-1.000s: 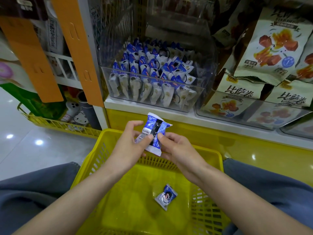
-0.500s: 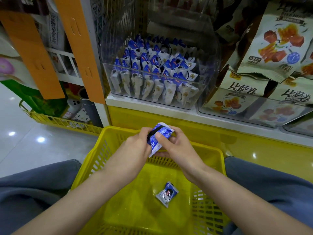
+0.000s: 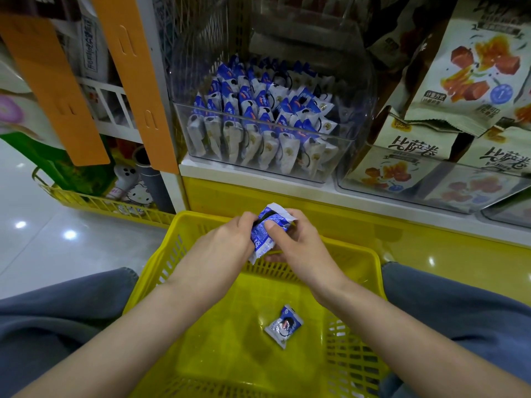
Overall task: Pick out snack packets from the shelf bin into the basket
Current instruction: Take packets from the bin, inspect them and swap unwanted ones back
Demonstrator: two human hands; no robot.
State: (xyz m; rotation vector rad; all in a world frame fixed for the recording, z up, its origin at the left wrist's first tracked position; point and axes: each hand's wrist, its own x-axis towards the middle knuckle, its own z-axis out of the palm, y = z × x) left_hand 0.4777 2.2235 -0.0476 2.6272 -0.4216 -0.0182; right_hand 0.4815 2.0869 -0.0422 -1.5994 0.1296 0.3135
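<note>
While both hands meet above the far end of the yellow basket (image 3: 161,271), everything else is placed off that basket.

Left of the basket is a wide open stretch of glossy white floor (image 3: 51,248). Beyond-left of it, a second low yellow tray (image 3: 97,203) sits on the floor with cartoon-printed items. Two orange strips (image 3: 135,81) hang in front of the shelving above it. A denim leg (image 3: 57,317) runs along the basket's left wall; touching or just beside, cannot tell.

The left hand (image 3: 227,249) is over the basket's far-left part, fingers curled onto the left side of a blue-and-white snack packet (image 3: 265,232). The packet is tilted. Its upper crimped edge pokes above the fingers and its lower crimped edge hangs just over the far rim. The right hand (image 3: 298,245) grips the same packet from the right, thumb pressed on the front face, fingers curled behind.

Beyond the basket, past the white shelf edge (image 3: 330,194), is the clear shelf bin (image 3: 344,156). It holds rows of matching packets (image 3: 258,122) standing on end, top open, with room above the rows.

On the basket's floor, right of centre, one loose packet (image 3: 284,326) lies flat. It is well apart from every wall, with yellow floor showing all round it.

Beyond-right of the basket, a second clear bin (image 3: 431,183) has big beige snack bags (image 3: 471,67) leaning above it. The other denim leg (image 3: 459,314) runs along the basket's right wall.
</note>
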